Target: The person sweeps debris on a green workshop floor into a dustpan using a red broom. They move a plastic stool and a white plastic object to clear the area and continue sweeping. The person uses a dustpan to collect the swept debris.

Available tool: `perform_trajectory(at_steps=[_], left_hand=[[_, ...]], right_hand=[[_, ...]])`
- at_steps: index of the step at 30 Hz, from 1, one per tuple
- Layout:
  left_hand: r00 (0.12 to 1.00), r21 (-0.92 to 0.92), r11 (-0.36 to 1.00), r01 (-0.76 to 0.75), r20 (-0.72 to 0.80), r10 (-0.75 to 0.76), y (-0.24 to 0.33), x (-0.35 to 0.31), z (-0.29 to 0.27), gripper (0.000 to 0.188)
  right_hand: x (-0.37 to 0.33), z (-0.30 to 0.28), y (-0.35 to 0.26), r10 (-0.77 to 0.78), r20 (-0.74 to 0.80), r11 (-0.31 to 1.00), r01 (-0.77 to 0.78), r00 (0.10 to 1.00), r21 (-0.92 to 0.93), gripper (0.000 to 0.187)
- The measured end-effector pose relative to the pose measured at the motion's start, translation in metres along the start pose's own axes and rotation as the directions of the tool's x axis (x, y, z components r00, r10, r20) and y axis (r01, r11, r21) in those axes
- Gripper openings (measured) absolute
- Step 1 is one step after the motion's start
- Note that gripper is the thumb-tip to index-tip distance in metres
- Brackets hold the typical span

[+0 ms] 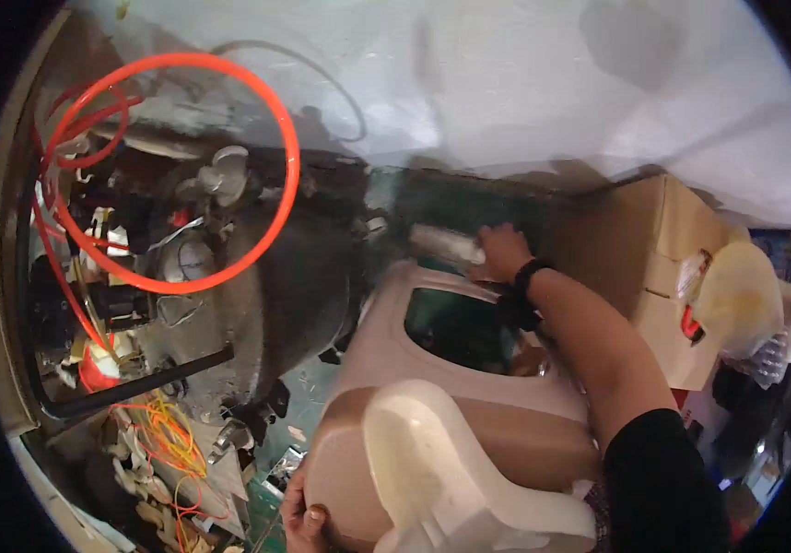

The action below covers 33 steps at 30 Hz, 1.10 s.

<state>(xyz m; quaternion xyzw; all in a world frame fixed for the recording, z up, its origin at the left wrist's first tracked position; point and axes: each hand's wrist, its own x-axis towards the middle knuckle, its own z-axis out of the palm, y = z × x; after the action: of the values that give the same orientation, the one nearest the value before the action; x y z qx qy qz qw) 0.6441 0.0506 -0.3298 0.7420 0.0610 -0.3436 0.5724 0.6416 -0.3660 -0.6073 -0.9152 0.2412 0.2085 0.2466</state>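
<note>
A pinkish-beige moulded plastic piece (386, 323) with a large rounded opening lies in front of me. At its near left edge, my left hand (301, 518) is closed with the fingers against the rim. My right hand (504, 253) reaches past the far side of the opening, its fingers curled at the end of a pale, roll-like cylinder (444, 243). A dark band circles that wrist. Over the near part of the pink piece sits a cream, curved moulded form (423, 452); its lower end runs out of the picture.
To the left stands a dark metal tank (271, 276) with fittings, under a looped orange hose (294, 157). Tangled orange and yellow cord (169, 433) lies nearer. A cardboard box (626, 258) stands at right, with a cream rounded piece (738, 297) against it. A pale wall (506, 83) closes the back.
</note>
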Motion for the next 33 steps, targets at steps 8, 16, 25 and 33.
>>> perform_trajectory(at_steps=[8,16,25,33], left_hand=[[0.998,-0.023,0.999,0.034,0.05,-0.033,0.015,0.001,0.016,0.072],[0.999,-0.087,0.996,-0.03,0.014,0.031,-0.004,0.008,0.009,0.079],[0.99,0.107,0.993,-0.053,0.138,0.038,0.036,0.025,0.012,0.073],[0.808,0.552,0.59,-0.589,0.42,0.413,-0.024,0.02,-0.044,0.057]], right_hand=[[-0.017,-0.072,-0.031,0.082,0.153,0.995,-0.072,0.985,-0.069,0.059],[-0.002,0.015,0.048,0.314,0.087,0.906,-0.326,0.945,0.269,0.082],[0.003,0.008,0.027,0.077,0.448,0.276,-0.451,0.89,0.849,0.053],[-0.001,-0.003,0.009,0.046,0.548,0.069,-0.55,0.835,0.832,0.046]])
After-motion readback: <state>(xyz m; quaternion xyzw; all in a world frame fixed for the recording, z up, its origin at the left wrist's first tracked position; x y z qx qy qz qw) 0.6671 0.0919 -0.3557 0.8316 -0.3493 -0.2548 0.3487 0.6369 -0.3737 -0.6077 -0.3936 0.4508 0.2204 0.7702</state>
